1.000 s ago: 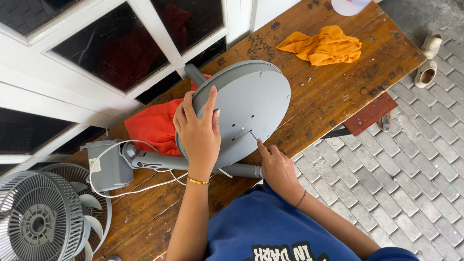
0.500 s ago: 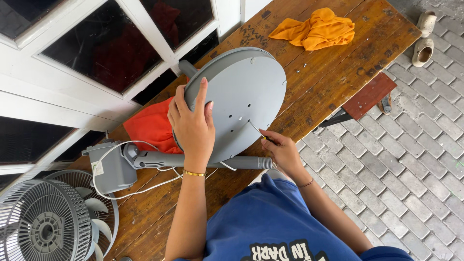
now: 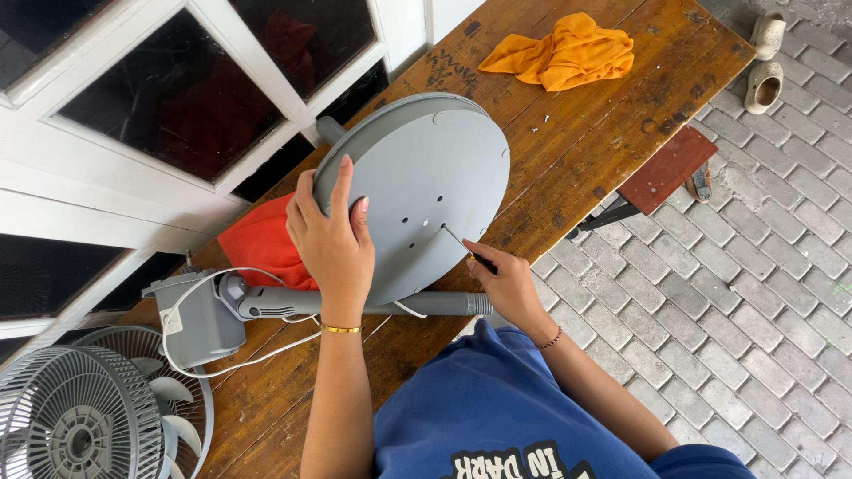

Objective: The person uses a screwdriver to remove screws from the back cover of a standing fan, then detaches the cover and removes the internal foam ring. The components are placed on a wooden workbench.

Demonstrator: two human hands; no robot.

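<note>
The round gray base (image 3: 417, 191) of a fan stands on its edge on the wooden table (image 3: 612, 98), flat underside facing the person. The left hand (image 3: 333, 239) lies spread and open on its left side, holding it steady. The right hand (image 3: 506, 279) is closed around a screwdriver (image 3: 461, 244) (thin and dark), just right of the base and nearer the holes. The tool points up and left, and its tip sits at a small hole near the middle. The gray pole (image 3: 355, 304) lies flat under both hands, running left to the motor (image 3: 200, 319). Since half a second ago the hands have barely moved; the right hand was already holding the tool at that hole.
</note>
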